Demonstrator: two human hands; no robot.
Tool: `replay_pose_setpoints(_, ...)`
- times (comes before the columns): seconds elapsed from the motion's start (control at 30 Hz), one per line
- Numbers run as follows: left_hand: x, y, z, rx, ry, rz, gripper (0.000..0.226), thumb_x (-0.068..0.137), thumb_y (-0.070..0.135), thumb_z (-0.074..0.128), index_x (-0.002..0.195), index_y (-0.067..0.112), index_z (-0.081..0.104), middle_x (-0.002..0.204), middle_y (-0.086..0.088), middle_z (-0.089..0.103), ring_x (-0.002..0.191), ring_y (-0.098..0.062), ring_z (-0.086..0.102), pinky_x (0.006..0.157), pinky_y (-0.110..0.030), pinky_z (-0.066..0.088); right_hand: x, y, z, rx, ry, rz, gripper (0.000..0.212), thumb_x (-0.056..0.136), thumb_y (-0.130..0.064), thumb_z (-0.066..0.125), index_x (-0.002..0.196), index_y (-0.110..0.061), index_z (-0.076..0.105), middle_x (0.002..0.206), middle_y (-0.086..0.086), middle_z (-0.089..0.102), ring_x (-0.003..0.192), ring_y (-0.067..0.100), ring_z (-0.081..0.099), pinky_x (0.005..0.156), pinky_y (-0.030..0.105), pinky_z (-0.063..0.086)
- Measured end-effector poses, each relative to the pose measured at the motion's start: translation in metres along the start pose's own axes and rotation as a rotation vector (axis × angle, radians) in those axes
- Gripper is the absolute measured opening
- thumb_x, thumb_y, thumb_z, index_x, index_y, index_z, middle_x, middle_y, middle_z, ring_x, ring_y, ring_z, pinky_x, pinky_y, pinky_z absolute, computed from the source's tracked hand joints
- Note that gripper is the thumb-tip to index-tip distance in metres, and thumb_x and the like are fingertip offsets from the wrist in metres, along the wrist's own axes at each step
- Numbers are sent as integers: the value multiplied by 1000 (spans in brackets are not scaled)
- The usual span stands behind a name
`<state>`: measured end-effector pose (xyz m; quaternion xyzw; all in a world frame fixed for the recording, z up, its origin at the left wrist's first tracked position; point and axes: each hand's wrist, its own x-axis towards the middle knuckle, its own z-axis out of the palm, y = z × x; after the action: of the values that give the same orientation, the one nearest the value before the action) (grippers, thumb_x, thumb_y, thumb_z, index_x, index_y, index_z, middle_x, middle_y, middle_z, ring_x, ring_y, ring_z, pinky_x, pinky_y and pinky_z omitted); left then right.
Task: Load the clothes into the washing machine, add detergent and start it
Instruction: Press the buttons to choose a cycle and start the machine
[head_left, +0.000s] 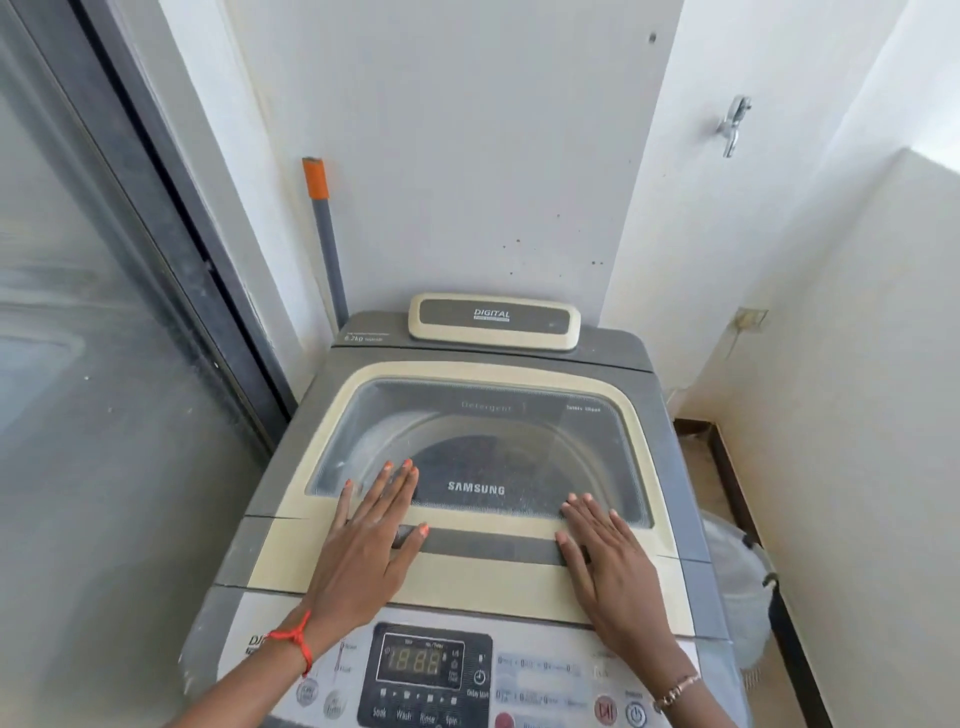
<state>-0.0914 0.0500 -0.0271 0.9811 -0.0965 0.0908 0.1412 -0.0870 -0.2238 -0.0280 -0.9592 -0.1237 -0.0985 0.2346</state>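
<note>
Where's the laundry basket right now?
Head view, far right: the basket stands on the floor beside the washer, just past the right hand; only part of it shows.

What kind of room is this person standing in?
Probably a small laundry nook or utility balcony in a home. A top-loading washing machine fills the corner, a water tap sticks out of the wall above it, and a mop or broom handle leans beside a sliding glass door.
</note>
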Motion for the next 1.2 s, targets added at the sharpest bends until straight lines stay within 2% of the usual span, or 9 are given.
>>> replay_pose_setpoints(0.17, 1, 5, 6, 18, 62, -31, 63, 97, 53, 11, 149, 19, 20, 156, 8, 17, 145, -5, 2, 118, -41, -3, 1, 1, 2, -38, -3, 8, 66, 97, -52, 13, 122, -15, 61, 129, -2, 59, 128, 5, 39, 109, 23, 23)
replay_pose_setpoints(0.43, -2, 10, 9, 34, 131, -67, 62, 98, 48, 14, 151, 15, 14, 159, 2, 13, 146, -13, 9, 118, -44, -1, -1, -1, 3, -67, -30, 63, 67, 97, -52, 12, 125, -14, 60, 132, -1, 57, 129, 8, 41, 112, 18, 13)
replay_pose_setpoints(0.67, -3, 10, 9, 17, 114, -61, 61, 99, 48, 15, 150, 14, 19, 157, 2, 17, 146, -9, 9, 119, -39, -3, -1, 0, 10, -61, 11, 84, 69, 97, -52, 10, 124, -15, 60, 132, -3, 56, 130, 7, 38, 112, 15, 11)
replay_pose_setpoints(0.8, 0, 6, 8, 25, 96, -41, 61, 99, 47, 13, 149, 13, 21, 156, 1, 20, 144, -6, 8, 119, -33, 0, 3, -8, 17, -43, 86, 169, 73, 97, -50, 5, 120, -12, 63, 128, -1, 60, 129, 9, 40, 112, 16, 7)
replay_pose_setpoints(0.93, 7, 2, 7, 52, 113, -14, 61, 98, 47, 14, 148, 13, 24, 155, 3, 21, 144, -1, 5, 118, -33, 0, 10, -21, 21, -97, 112, 251, 61, 92, -42, 17, 122, -12, 61, 131, 0, 58, 129, 15, 45, 112, 23, 8)
replay_pose_setpoints(1.0, 15, 3, 8, 79, 128, -13, 61, 98, 48, 14, 148, 14, 22, 155, 3, 20, 144, -1, 2, 118, -36, -3, 17, -30, 22, -108, 100, 261, 66, 89, -46, 14, 131, -12, 53, 139, -2, 49, 135, 9, 33, 113, 24, 3)
replay_pose_setpoints(1.1, 30, 6, 10, 118, 152, -15, 63, 98, 50, 11, 149, 14, 19, 156, 2, 19, 144, -6, 2, 116, -42, 1, 28, -44, 22, -92, 80, 200, 75, 85, -54, 6, 142, -14, 33, 150, -6, 28, 137, 3, 9, 111, 18, -13)
replay_pose_setpoints(1.2, 44, 9, 17, 150, 189, -3, 63, 98, 49, 9, 151, 15, 8, 157, 1, 18, 145, -10, -1, 114, -46, 2, 41, -57, 23, -71, 17, 142, 84, 77, -70, -11, 144, -21, -1, 151, -12, -5, 138, 4, -14, 106, 16, -24)
